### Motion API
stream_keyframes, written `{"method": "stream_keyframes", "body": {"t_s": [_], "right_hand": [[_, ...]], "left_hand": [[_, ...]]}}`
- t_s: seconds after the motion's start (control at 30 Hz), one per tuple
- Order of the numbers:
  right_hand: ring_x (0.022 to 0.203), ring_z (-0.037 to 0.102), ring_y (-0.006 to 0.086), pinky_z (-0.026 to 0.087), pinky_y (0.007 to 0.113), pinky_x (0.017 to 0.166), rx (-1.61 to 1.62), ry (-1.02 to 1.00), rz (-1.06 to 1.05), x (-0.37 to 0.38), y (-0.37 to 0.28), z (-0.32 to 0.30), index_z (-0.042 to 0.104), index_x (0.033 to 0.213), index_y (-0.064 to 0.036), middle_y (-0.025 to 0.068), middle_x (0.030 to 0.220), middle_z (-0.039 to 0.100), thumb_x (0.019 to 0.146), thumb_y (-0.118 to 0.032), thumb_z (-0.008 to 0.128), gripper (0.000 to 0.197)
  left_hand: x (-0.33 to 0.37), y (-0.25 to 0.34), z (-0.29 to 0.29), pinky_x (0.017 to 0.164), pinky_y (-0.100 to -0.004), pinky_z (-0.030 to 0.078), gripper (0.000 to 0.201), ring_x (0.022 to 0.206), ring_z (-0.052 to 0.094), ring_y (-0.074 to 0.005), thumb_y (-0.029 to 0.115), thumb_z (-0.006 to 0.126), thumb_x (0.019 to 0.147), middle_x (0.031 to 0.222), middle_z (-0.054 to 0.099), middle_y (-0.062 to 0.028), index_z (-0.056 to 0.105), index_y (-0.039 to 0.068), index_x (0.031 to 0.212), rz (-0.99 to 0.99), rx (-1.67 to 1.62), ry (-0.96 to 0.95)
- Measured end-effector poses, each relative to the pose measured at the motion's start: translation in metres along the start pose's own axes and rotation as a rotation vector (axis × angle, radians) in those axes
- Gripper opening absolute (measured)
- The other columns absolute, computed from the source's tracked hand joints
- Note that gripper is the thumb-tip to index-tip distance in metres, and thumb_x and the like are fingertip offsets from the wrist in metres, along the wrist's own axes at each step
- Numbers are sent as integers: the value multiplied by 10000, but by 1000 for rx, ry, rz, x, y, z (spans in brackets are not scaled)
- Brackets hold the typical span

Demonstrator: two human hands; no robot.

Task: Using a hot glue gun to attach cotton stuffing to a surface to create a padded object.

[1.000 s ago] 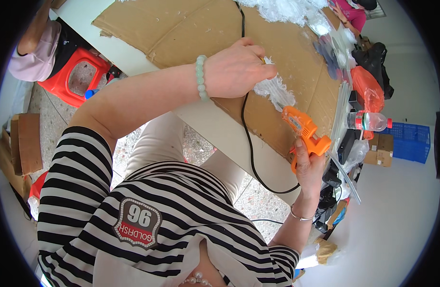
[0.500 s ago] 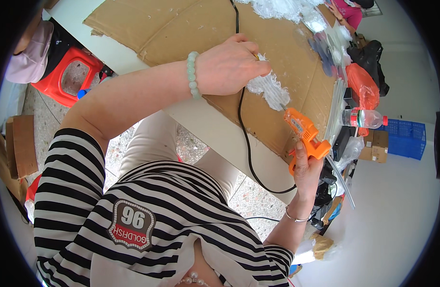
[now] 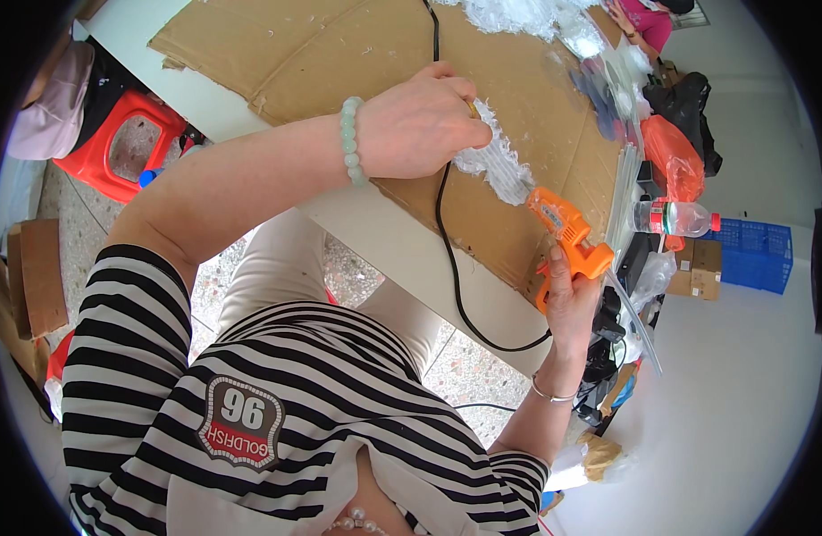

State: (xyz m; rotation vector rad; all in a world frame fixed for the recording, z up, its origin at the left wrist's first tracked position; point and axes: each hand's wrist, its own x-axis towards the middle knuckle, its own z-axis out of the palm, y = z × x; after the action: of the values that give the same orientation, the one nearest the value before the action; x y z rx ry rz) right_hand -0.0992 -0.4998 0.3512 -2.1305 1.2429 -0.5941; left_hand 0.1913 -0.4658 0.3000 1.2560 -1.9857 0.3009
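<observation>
Glue gun meets white frilly piece on cardboard

The white frilly strip (image 3: 496, 165) lies on the brown cardboard sheet (image 3: 357, 45) that covers the bench (image 3: 384, 232), its upper end pinched under the fingers of the left hand (image 3: 420, 125). The right hand (image 3: 567, 304) has its fingers clenched around the grip of an orange hot glue gun (image 3: 567, 234), whose nozzle points at the strip's lower end. A black cord (image 3: 447, 241) runs across the cardboard and off the bench edge. Further right stand a clear plastic bottle (image 3: 675, 217) and a blue crate (image 3: 755, 255)
</observation>
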Motion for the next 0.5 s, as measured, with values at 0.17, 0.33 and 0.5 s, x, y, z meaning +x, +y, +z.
{"method": "stream_keyframes", "body": {"t_s": [0.17,0.33,0.5], "right_hand": [[644,485,58,379,205,548,51,16,7,3,2,2,522,1099,-11,-1,750,543,908,-341,575,385],[642,488,59,375,203,540,57,26,10,3,2,3,526,1079,-15,3,741,545,908,-343,574,373],[618,479,54,370,202,525,5,1,41,-2,2,-1,528,1061,-21,2,731,546,915,-328,566,342]], "left_hand": [[0,0,0,799,-379,393,73,772,519,-249,31,582,662,565,531,-64,564,96,635,-4,3,-2],[0,0,1,785,-377,393,78,767,517,-248,25,579,656,558,525,-65,557,95,629,-3,-4,-7],[-1,0,1,781,-374,393,77,764,516,-246,27,578,657,554,522,-62,558,96,628,0,12,0]]}}
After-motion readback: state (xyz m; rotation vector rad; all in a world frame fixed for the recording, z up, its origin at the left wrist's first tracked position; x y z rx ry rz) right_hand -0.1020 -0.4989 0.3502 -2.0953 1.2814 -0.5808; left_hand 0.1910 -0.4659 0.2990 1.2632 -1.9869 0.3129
